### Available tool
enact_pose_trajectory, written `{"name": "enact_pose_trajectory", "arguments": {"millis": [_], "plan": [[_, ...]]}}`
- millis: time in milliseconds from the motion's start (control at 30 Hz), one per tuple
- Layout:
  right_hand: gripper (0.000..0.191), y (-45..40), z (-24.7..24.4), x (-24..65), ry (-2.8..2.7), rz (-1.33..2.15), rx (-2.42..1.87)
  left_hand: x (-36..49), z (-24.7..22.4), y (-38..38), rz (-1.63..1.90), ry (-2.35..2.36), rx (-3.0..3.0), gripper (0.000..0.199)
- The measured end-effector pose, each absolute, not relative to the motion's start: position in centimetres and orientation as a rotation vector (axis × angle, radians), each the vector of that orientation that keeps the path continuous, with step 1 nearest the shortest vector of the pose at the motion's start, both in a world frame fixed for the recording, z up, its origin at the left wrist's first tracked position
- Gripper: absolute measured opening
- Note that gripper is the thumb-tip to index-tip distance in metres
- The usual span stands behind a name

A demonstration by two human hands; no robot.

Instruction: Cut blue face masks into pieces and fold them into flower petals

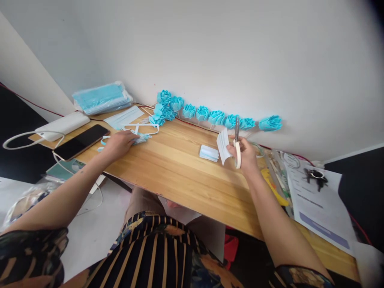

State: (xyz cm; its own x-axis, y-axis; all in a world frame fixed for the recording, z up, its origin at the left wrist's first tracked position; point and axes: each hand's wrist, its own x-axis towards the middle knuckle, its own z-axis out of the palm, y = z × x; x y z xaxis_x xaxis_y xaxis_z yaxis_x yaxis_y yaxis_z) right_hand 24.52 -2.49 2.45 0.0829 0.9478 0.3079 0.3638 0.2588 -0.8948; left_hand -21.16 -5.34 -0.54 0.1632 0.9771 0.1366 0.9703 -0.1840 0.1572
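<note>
On the right, my right hand is closed around a pair of scissors with a pale handle, blades pointing up. The same hand pinches a cut piece of face mask between thumb and fingers. A small stack of cut mask pieces lies just left of it on the table. At the left, my left hand has its fingers closed on a heap of blue and white mask scraps with straps. A flat mask lies behind that hand. Several blue mask-fabric flowers line the wall.
A bag of blue masks sits at the back left. Nearby are a white power bank with a cable and a black phone. Printed paper and keys lie at the right end of the wooden table.
</note>
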Motion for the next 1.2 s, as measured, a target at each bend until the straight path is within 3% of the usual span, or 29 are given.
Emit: {"name": "enact_pose_trajectory", "arguments": {"millis": [200,367,500,700,933,1067,1200], "plan": [[0.036,-3.8,2.5,24.2,-1.512,0.772,-1.256,-20.7,1.7,-5.1,0.369,1.851,2.345,0.047],[0.038,-3.6,2.0,24.6,-1.421,0.845,-1.218,-21.0,4.7,-3.8,0.623,1.971,2.278,0.046],[0.042,-3.7,0.8,24.9,-1.319,0.887,-1.206,-21.1,4.3,-1.1,0.531,2.134,2.153,0.048],[0.042,-3.8,-0.1,25.7,-1.298,0.859,-1.221,-20.3,1.9,1.7,0.139,2.198,2.207,0.065],[0.042,-3.7,-0.1,25.7,-1.229,0.891,-1.219,-20.4,1.8,0.8,-0.099,2.15,2.218,0.053],[0.043,-3.7,-0.1,25.6,-1.216,0.911,-1.242,-22.1,3.3,1.0,-0.05,1.883,2.159,0.056],[0.043,-3.7,-0.1,25.5,-1.208,0.939,-1.236,-22.7,4.3,2.9,0.176,2.189,2.126,0.062]]}}
